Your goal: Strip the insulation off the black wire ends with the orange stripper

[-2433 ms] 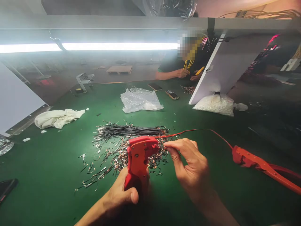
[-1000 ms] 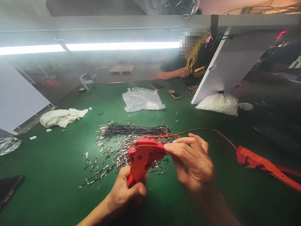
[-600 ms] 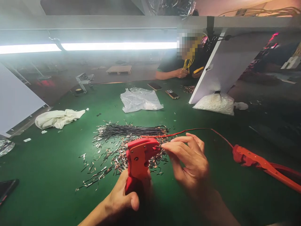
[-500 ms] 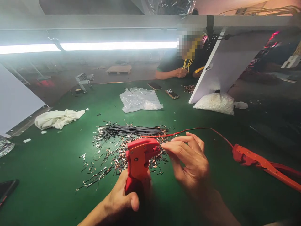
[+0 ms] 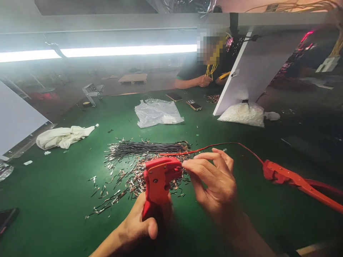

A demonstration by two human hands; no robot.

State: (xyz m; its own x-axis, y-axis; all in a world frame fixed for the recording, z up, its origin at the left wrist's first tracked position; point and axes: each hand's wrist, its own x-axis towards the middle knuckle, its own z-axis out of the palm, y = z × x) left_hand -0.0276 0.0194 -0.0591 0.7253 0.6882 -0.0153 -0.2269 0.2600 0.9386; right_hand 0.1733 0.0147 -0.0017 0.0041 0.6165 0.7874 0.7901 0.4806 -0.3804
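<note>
My left hand (image 5: pixel 143 217) is wrapped round the handle of a red and orange wire stripper (image 5: pixel 158 178), its jaws turned right. At those jaws, my right hand (image 5: pixel 214 178) has thumb and forefinger pinched together on a short black wire, which the fingers and jaws now almost wholly hide. Behind the stripper lies a bundle of black wires (image 5: pixel 150 147) with metal terminals at the left ends. Loose short wire pieces (image 5: pixel 135 182) are heaped under and around the tool.
A red wire (image 5: pixel 217 145) runs to another red-orange hand tool (image 5: pixel 289 175) on the right. Farther back on the green table (image 5: pixel 61 192) are a clear plastic bag (image 5: pixel 158 113), two phones (image 5: pixel 194 105), a white cloth (image 5: pixel 64 136) and a white filled bag (image 5: pixel 242 115). A person (image 5: pixel 205 80) holds yellow wires opposite.
My right fingers have shifted slightly left, closer to the stripper's jaws, and the dark wire end seen between them is now hidden. The stripper stays in my left hand. The view has shifted slightly.
</note>
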